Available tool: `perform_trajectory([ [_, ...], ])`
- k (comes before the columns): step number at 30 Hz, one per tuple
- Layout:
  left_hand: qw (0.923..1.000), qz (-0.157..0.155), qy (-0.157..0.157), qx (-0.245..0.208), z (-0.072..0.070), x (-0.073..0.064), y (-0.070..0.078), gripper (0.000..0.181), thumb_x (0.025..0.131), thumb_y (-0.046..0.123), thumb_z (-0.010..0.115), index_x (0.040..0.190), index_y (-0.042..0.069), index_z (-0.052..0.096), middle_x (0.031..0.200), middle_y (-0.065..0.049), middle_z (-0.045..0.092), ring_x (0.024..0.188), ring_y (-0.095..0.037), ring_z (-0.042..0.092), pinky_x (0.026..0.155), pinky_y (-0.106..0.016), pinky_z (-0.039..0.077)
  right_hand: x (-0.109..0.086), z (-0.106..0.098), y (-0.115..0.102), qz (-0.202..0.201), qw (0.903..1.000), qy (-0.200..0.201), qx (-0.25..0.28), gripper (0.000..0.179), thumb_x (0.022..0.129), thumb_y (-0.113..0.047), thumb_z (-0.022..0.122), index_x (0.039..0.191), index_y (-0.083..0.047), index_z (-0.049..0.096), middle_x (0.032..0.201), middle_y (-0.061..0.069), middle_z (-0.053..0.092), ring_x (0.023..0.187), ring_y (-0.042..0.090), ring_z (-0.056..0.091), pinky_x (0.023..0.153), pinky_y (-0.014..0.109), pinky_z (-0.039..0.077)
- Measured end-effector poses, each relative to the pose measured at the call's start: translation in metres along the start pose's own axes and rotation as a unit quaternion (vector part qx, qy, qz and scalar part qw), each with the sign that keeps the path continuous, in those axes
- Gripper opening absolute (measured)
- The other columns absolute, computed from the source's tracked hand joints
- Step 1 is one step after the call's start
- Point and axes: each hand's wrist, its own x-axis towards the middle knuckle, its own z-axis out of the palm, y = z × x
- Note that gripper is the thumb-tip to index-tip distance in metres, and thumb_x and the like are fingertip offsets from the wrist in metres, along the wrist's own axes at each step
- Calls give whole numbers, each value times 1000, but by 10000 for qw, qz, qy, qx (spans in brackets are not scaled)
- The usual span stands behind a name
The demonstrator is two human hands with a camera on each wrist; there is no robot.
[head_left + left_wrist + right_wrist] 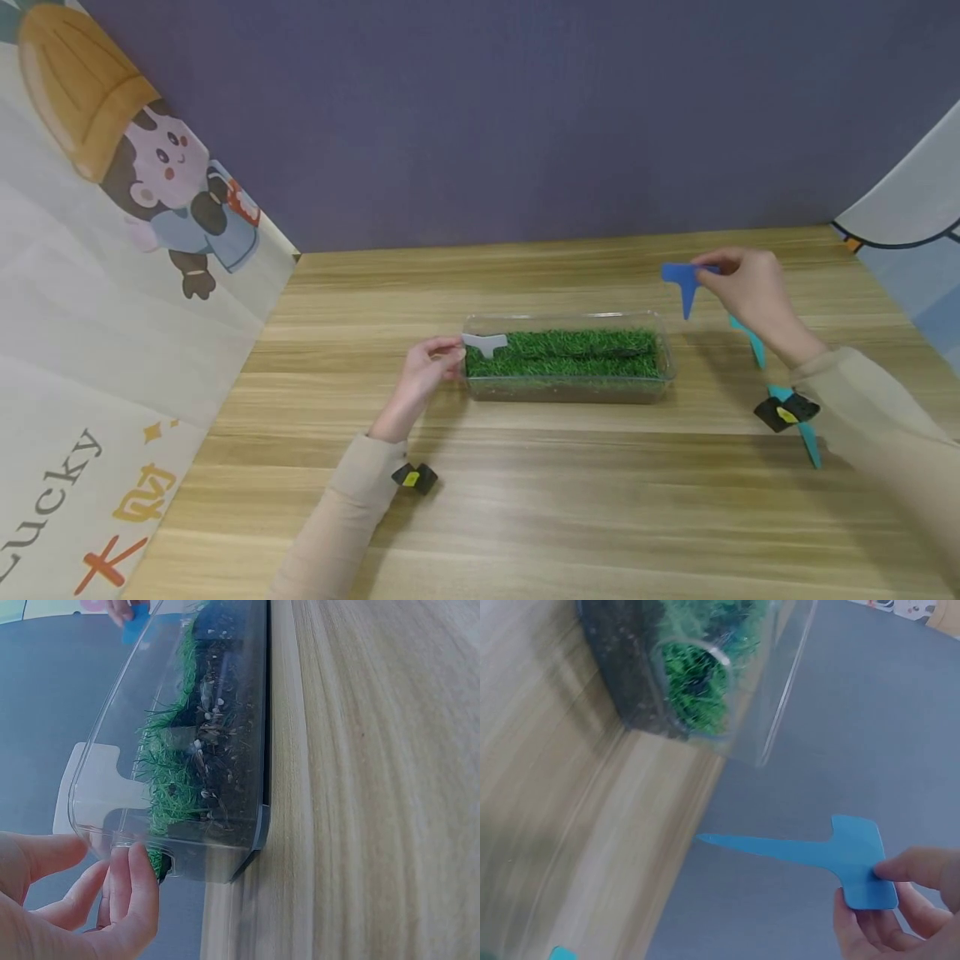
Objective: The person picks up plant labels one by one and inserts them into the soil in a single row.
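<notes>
My right hand (752, 292) pinches a blue T-shaped plant label (861, 862) by its wide head, between thumb and fingers. Its pointed stem aims down, held above the table to the right of a clear plastic box (570, 390). Inside the box lie dark soil (229, 750) and green artificial grass (577, 343). At the box's left end, my left hand (423, 371) grips the rim, thumb and fingertips against the plastic. A white T-shaped plant label (487, 343) stands in the grass close to those fingers.
Two teal plant labels lie on the wooden table (570, 500) at the right: one farther label (753, 343) and one nearer label (808, 440), partly hidden by the right wrist's black strap piece (786, 412). A dark panel (525, 125) rises behind the table.
</notes>
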Motion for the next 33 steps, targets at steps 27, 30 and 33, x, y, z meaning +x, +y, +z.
perform_trajectory([
  [27, 9999, -13, 100, 83, 11, 5, -7, 29, 82, -1, 56, 111, -5, 55, 100, -20, 58, 83, -30, 56, 71, -29, 53, 2, 23, -28, -217, 9972, -160, 702, 22, 85, -18, 57, 99, -2, 64, 95, 21, 63, 67, -3, 51, 54, 15, 42],
  [30, 9999, 11, 108, 72, 13, 6, -8, 29, 82, -1, 56, 110, -6, 55, 99, -20, 58, 81, -29, 56, 71, -29, 53, 3, 28, -31, -299, 9961, -202, 800, 21, 84, -15, 58, 98, -1, 65, 94, 20, 63, 67, -3, 51, 55, 15, 43],
  [33, 9999, 40, 121, 76, 14, 7, -9, 28, 82, -1, 56, 110, -6, 55, 96, -18, 59, 79, -28, 56, 71, -31, 53, 4, 33, -33, -368, 9953, -212, 873, 19, 83, -13, 59, 96, 0, 65, 92, 20, 64, 68, 2, 54, 55, 15, 43],
])
